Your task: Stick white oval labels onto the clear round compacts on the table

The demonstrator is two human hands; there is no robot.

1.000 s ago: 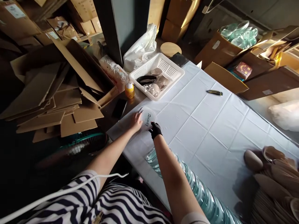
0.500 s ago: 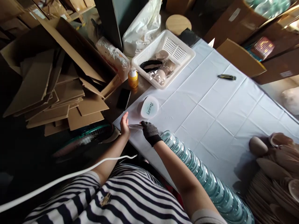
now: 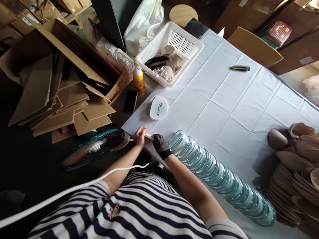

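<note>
At the near edge of a bench draped in a creased white cloth [image 3: 224,109], a bare left hand [image 3: 140,136] and a right hand in a black dotted glove [image 3: 160,146] pinch a thin, flat pale piece [image 3: 149,135] between them, fingers closed on either end; what it is cannot be told. Its long axis runs from hand to hand, along the cloth's edge. Just right of the gloved hand lies a long nested row of clear blue-green glass dishes [image 3: 219,179]. Beyond the hands on the cloth sits a white oval lidded case printed "Beauty" [image 3: 159,108], with a white plastic basket [image 3: 189,49] farther back.
</note>
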